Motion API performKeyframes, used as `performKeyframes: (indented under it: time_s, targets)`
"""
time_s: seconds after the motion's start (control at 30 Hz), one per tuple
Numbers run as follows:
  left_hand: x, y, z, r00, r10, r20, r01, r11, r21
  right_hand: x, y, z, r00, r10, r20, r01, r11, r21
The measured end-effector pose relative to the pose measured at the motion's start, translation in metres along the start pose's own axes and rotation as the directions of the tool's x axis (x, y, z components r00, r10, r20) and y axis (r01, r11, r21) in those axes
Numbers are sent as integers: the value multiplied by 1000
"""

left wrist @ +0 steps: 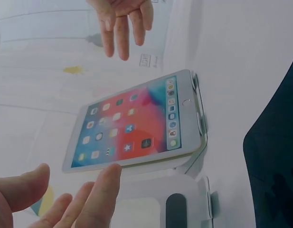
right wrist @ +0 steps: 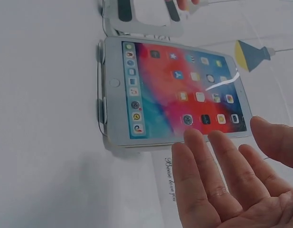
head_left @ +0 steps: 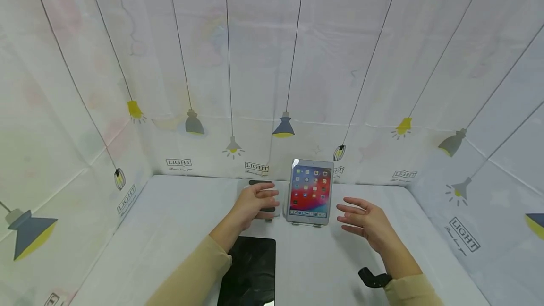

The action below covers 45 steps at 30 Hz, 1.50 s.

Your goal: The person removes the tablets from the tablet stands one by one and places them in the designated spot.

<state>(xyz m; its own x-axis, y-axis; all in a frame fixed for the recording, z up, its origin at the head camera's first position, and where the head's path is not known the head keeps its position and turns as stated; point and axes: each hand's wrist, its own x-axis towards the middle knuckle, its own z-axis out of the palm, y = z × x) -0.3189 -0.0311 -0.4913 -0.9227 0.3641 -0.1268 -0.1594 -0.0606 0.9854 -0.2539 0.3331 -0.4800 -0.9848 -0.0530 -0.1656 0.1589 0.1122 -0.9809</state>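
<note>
Silver-framed, the lit tablet (head_left: pixel 310 192) leans on a stand (right wrist: pixel 101 110) between our left hand (head_left: pixel 252 205) and right hand (head_left: pixel 369 222); both are empty, with fingers (right wrist: pixel 191 185) extended, slightly parted and apart from the tablet.

The left sleeve (head_left: pixel 197 270) and right sleeve (head_left: pixel 412 292) are both plain beige, slightly creased, ending around the wrists. A small, bent black piece (head_left: pixel 374 278) with rounded ends juts from the right cuff. The left hand (head_left: pixel 254 204) and right hand (head_left: pixel 369 223) are bare.
</note>
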Motion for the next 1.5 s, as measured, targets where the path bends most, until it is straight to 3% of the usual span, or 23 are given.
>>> performKeyframes:
  time_s: [0.47,0.77,1.03,1.5]
  targets:
    - [26,11,5,1000,-10,-11,9,1000,-23,20,-13,-6,999,-34,-15,33,998,-60]
    - [32,15,6,1000,11,-11,-12,999,-45,32,-20,-2,998,-56,8,56,997,-58]
    - [40,18,9,1000,20,-8,-20,999,-28,41,-21,-4,999,-36,-30,34,997,-75]
    - [51,16,19,999,43,-14,-43,999,-4,58,-19,-2,998,-14,-59,14,1000,-16]
